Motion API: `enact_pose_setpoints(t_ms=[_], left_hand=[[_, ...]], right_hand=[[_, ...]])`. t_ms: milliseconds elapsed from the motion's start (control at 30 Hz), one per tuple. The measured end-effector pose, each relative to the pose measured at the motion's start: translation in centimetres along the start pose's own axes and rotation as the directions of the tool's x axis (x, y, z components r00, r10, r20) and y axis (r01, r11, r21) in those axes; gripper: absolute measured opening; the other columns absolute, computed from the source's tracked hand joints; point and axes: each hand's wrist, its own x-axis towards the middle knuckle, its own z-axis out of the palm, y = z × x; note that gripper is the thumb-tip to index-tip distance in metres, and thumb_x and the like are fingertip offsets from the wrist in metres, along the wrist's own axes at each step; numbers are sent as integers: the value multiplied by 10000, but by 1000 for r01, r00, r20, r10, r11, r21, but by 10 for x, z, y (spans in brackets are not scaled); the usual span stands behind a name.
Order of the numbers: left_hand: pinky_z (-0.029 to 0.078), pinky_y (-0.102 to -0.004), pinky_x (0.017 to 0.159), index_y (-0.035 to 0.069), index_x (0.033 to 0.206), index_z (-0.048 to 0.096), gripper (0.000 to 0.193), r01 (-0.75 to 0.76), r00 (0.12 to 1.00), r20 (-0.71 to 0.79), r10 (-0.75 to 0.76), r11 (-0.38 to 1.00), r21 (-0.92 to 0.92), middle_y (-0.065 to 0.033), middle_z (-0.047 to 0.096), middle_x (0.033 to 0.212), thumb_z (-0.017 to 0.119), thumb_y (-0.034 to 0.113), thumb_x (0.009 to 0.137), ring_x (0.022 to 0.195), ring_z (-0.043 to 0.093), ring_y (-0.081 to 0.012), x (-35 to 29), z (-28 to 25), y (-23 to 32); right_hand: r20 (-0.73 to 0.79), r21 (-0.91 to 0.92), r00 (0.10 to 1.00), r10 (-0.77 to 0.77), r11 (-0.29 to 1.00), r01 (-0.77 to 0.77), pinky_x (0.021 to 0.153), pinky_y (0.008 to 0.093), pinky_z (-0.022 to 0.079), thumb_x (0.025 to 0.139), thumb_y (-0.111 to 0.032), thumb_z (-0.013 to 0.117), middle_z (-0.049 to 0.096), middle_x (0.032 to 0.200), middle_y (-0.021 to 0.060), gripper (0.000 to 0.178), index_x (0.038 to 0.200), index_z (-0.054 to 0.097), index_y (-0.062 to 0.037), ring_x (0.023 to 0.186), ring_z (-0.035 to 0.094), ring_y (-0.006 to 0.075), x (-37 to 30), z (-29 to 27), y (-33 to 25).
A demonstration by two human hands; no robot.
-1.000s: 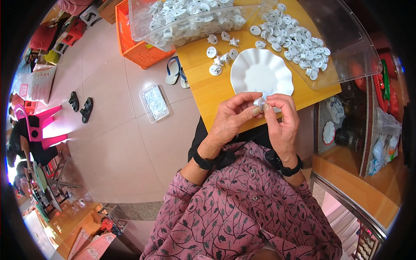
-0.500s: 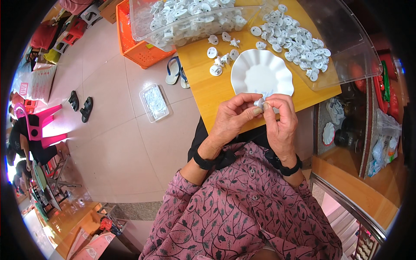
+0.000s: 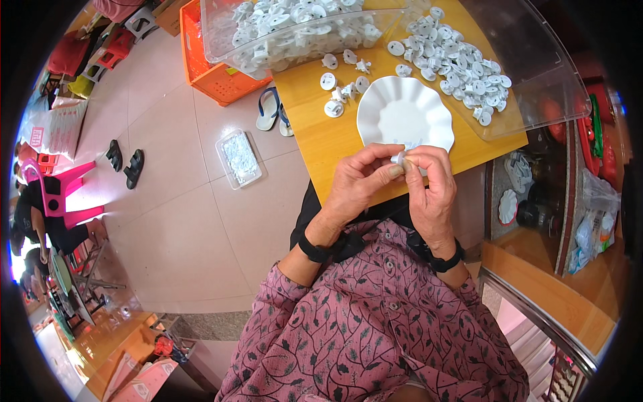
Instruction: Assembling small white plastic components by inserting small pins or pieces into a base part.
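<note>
Between the fingertips of my left hand (image 3: 355, 181) and my right hand (image 3: 431, 184) is a small white plastic part (image 3: 400, 159) with a round disc. Both hands pinch it just over the near rim of a white scalloped plate (image 3: 405, 110). Some tiny pale pieces (image 3: 414, 144) lie in the near side of that plate, partly covered by my fingers. Several loose white disc parts (image 3: 333, 108) rest on the yellow table (image 3: 315, 144) left of the plate. A larger heap of them (image 3: 462, 67) lies to the right, beyond the plate.
A clear bin (image 3: 301, 33) full of white parts stands at the far left of the table. Beside it is an orange crate (image 3: 224, 84). A clear lid-like tray (image 3: 542, 87) extends past the right edge. On the floor are a small tray (image 3: 239, 159) and slippers (image 3: 268, 109).
Both hands have shifted very slightly left, my right fingers closing a little tighter around the white part. The rest of the scene stays as it was.
</note>
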Motion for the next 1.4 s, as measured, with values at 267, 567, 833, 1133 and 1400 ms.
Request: enact_pose_setpoints(t_ms=[267, 567, 833, 1133, 1400], left_hand=[[536, -257, 848, -45, 1228, 599, 304, 44, 999, 0, -45, 977, -211, -88, 691, 1000, 635, 52, 943, 899, 654, -132, 1, 2, 3], [536, -257, 825, -45, 1217, 606, 297, 31, 999, -4, -32, 983, -183, -80, 683, 979, 640, 66, 944, 884, 647, -125, 0, -1, 2], [536, -259, 804, -34, 1216, 610, 299, 33, 999, -16, -35, 992, -121, -69, 681, 992, 647, 78, 941, 874, 641, -125, 0, 2, 6], [545, -302, 801, -68, 1200, 600, 313, -172, 969, -164, 182, 982, 74, -127, 680, 1019, 644, 97, 938, 881, 676, -196, 46, -7, 97], [551, -318, 878, -191, 1270, 463, 496, -502, 800, -301, 519, 854, 136, -168, 632, 1070, 657, 117, 934, 956, 673, -241, 102, -17, 161]], right_hand=[[-61, 33, 998, 1, 999, 1, 812, 338, 521, 941, -26, 581, 625, 1042, 133, 86, 1013, 623, -6, 951, 637, 256, 0, -2, -2], [-42, -57, 994, -98, 994, 95, 791, 354, 526, 908, 45, 569, 619, 1032, 144, 142, 1028, 627, -4, 929, 638, 289, -1, -1, -7], [-50, -59, 990, -136, 989, 133, 778, 354, 528, 888, 74, 567, 618, 1022, 148, 165, 1024, 628, 5, 920, 636, 301, -1, -1, -8], [-112, -74, 993, -34, 997, 26, 766, 333, 522, 874, 67, 585, 628, 999, 140, 156, 1016, 631, 20, 887, 639, 270, 0, -25, 7], [-112, -140, 994, -9, 990, -7, 755, 336, 521, 868, 69, 588, 629, 973, 145, 155, 1010, 630, 23, 875, 642, 278, 10, -42, 30]])
